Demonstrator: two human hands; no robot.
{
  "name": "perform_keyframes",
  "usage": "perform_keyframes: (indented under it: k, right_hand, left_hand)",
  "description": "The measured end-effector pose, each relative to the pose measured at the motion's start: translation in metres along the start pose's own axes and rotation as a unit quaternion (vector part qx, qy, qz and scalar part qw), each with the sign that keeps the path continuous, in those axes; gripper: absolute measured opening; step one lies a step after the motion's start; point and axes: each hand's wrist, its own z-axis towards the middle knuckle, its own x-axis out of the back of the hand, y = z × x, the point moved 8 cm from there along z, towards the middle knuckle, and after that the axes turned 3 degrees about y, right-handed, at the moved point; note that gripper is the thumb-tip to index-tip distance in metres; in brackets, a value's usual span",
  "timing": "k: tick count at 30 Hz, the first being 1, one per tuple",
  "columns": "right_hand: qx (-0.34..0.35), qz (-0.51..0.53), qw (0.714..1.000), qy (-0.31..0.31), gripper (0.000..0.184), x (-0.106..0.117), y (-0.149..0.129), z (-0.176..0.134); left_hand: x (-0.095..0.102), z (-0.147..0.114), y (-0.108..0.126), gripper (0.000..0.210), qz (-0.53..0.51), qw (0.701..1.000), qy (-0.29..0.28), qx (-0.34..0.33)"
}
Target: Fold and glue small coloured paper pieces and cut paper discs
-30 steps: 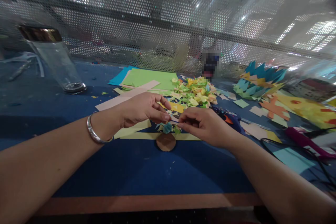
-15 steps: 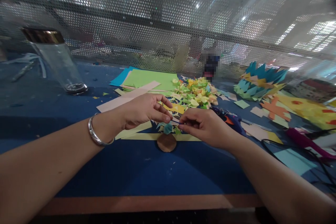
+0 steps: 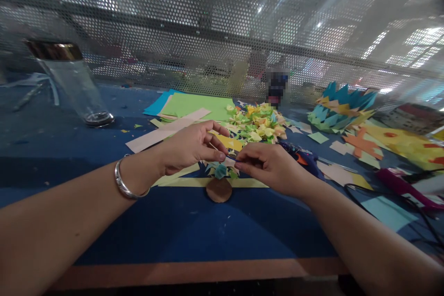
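Observation:
My left hand (image 3: 194, 148), with a silver bangle at its wrist, has thumb and fingertips drawn together over the middle of the table. Close by on the right, the fingers of my right hand (image 3: 267, 164) are pinched. A thin, narrow piece seems to run between the fingertips, too small to make out. Just below them sits a small blue folded paper flower (image 3: 220, 171), with green and pale paper bits around it. It touches or overlaps the upper edge of a round brown disc (image 3: 219, 191). A pale yellow paper strip (image 3: 187, 181) lies behind the disc.
Behind my hands lie a heap of yellow and green paper flowers (image 3: 262, 125) and green sheets (image 3: 204, 106). A glass bottle (image 3: 74, 83) stands left. Rightward are a dark blue tool with an orange part (image 3: 303, 159), a paper crown (image 3: 342, 106), a magenta object (image 3: 402, 188) and black cables (image 3: 381, 194).
Both hands keep nearly the same pose at the same spot. The whole view has shifted very slightly; nothing is visibly taken up or let go.

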Motion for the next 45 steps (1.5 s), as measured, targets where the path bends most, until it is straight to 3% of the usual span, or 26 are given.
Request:
perform_keyframes:
  k: [6,13,17,20,31,45]
  right_hand:
    - [0.000,0.016,1.000,0.024,0.019,0.003,0.002,-0.002]
    - [-0.067,-0.002,0.997,0.029,0.022,0.008,0.026,-0.001]
    - [-0.108,-0.020,0.994,0.013,0.026,0.007,0.036,0.000]
    - [-0.109,-0.006,0.993,0.039,0.028,0.011,0.033,0.000]
    - [-0.053,0.017,0.997,0.055,0.023,0.010,0.014,-0.001]
    - [-0.035,-0.002,0.998,0.054,0.020,0.008,0.011,-0.002]
  left_hand:
    - [0.008,0.001,0.007,0.048,-0.038,0.999,0.008,-0.019]
    - [0.041,0.003,0.009,0.053,-0.053,0.990,0.128,-0.027]
    - [0.034,0.006,-0.001,0.060,-0.057,0.995,0.085,-0.010]
    - [0.027,0.006,-0.004,0.059,-0.084,0.994,0.068,-0.011]
    - [0.028,0.004,0.001,0.050,-0.106,0.987,0.122,-0.018]
    - [0.024,0.006,-0.003,0.050,-0.113,0.987,0.109,-0.026]
